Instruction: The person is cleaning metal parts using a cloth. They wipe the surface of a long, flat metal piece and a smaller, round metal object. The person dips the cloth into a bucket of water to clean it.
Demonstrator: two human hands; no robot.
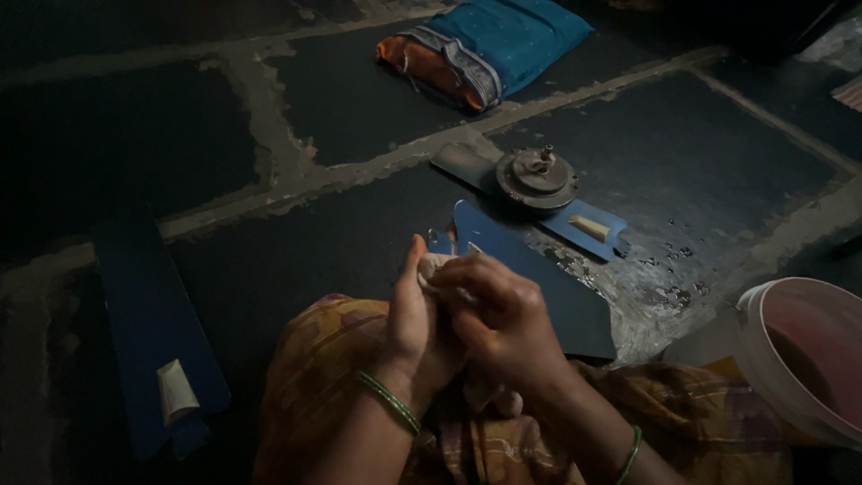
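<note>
Left hand (415, 314) and right hand (492, 310) close together around a small pale crumpled cloth (435, 267), near the flat blue fan blade (530, 269).

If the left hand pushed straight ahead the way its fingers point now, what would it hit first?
Probably the blue fan blade lying just past the fingertips of the left hand, then the round motor hub farther on. Depth is hard to judge in this dim view.

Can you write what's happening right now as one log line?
left hand: on pale cloth | right hand: on cloth | under hands: blue blade | nearby: hub, bucket
</note>
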